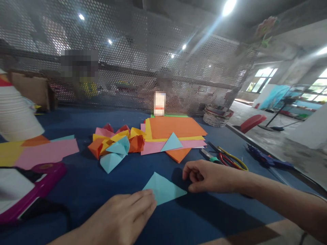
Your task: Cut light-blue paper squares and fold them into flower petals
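A folded light blue paper (166,190) lies on the dark blue table (87,190). My left hand (125,212) rests flat on the paper's left part, its fingers stretched out side by side. Just off the paper's right tip is my right hand (198,177), its fingers curled and the thumb near that tip; nothing shows between them. Beyond, a smaller light blue folded triangle (172,142) lies on a stack of coloured sheets (176,126). Left of the stack sits a cluster of folded paper pieces (116,143) in orange, yellow, pink and blue.
Scissors (232,160), a cutter (208,154) and a blue glue gun (265,158) lie at the right. A basket (217,115) stands at the back right. At the left are stacked paper cups (17,114), coloured sheets (51,151) and a purple-edged object (51,180). A perforated screen (127,68) stands behind.
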